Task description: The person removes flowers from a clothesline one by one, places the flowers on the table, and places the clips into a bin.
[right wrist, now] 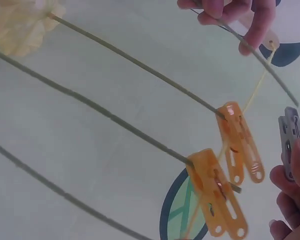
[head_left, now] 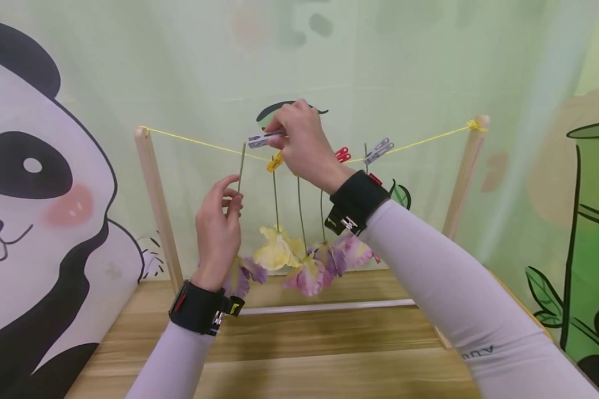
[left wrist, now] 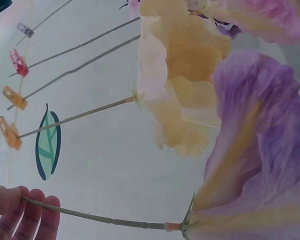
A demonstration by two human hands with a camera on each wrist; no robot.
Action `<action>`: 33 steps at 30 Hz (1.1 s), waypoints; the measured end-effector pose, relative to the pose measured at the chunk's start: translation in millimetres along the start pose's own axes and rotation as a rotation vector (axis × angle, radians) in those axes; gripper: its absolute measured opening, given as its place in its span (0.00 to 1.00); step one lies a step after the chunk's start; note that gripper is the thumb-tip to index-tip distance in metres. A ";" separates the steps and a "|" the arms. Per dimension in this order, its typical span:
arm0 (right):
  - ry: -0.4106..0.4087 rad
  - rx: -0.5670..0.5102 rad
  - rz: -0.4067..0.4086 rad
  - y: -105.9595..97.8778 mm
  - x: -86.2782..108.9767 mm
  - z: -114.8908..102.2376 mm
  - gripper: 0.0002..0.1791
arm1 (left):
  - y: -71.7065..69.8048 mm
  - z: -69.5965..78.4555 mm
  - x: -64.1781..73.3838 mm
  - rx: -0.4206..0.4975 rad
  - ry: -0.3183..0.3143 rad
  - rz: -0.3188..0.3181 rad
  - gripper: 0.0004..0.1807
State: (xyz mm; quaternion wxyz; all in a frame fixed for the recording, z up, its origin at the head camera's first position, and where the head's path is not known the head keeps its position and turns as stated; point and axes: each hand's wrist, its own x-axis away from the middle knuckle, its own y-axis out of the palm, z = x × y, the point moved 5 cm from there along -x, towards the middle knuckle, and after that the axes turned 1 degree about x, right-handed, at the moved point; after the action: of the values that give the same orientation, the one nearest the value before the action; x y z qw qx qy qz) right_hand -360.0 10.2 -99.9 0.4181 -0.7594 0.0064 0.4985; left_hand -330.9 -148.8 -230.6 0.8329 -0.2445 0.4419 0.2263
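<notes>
My left hand [head_left: 218, 216] pinches the green stem of a purple artificial flower [left wrist: 255, 150], its bloom hanging downward. The stem's bare tip [head_left: 243, 152] rises above the fingers, in front of the yellow string [head_left: 194, 140]. In my right hand [head_left: 301, 138] a grey clothespin [head_left: 259, 140] is pinched between thumb and fingers, its nose turned left, close to that tip. Just right of the tip, two orange-yellow clothespins [right wrist: 240, 142] clip flower stems to the string. The nearer stem carries a pale yellow flower [head_left: 278, 249].
Beyond my right hand, a red clothespin [head_left: 343, 154] and another grey clothespin [head_left: 379, 151] sit on the string. Pink and purple flowers [head_left: 309, 276] hang below. Wooden posts [head_left: 155, 188] hold the string at both ends, and a white bar [head_left: 329, 306] crosses the wooden table [head_left: 289, 371].
</notes>
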 end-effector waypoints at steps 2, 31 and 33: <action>-0.007 -0.005 0.024 -2.8 3.8 2.1 0.06 | -1.6 0.5 4.0 0.006 0.006 0.004 0.19; 0.041 -0.138 0.328 -76.9 138.0 63.3 0.17 | -2.5 18.5 78.3 0.092 0.050 -0.075 0.14; 0.059 -0.138 0.353 -81.8 151.2 69.6 0.18 | -0.5 20.8 83.0 0.101 0.058 -0.089 0.14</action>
State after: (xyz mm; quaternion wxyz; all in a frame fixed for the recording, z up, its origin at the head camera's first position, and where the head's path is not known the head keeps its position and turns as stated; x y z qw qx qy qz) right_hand -301.4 169.6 -174.4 0.2708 -0.7876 0.1177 0.5408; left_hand -275.6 -123.2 -290.7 0.8403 -0.2281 0.4652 0.1595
